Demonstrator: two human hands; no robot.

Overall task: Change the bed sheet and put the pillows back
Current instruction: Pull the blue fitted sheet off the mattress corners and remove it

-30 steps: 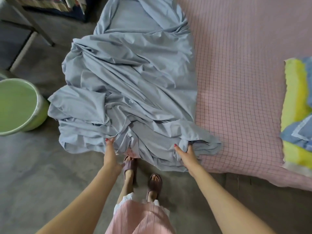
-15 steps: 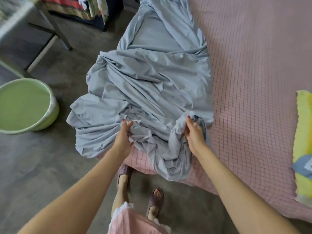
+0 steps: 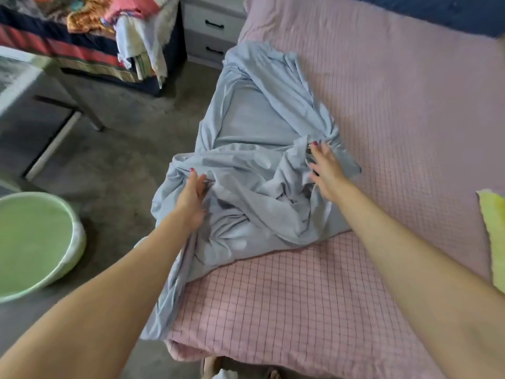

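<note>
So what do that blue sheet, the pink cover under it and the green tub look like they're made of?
Blue sheet: thin woven cloth, probably cotton or a blend, matte, falling in soft creases. Pink cover: thicker padded fabric, seemingly quilted, with a stitched grid. Green tub: likely plastic, smooth with a slight sheen on its rim.

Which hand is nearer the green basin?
Left. The left hand rests on the blue sheet at the bed's edge, basin side; the right hand is farther over the bed.

A grey concrete floor (image 3: 123,149) carries a green basin (image 3: 35,242) at its left edge, a grey drawer unit (image 3: 210,31) at its far edge, and a cloth-heaped bench (image 3: 82,50) beside that.
</note>
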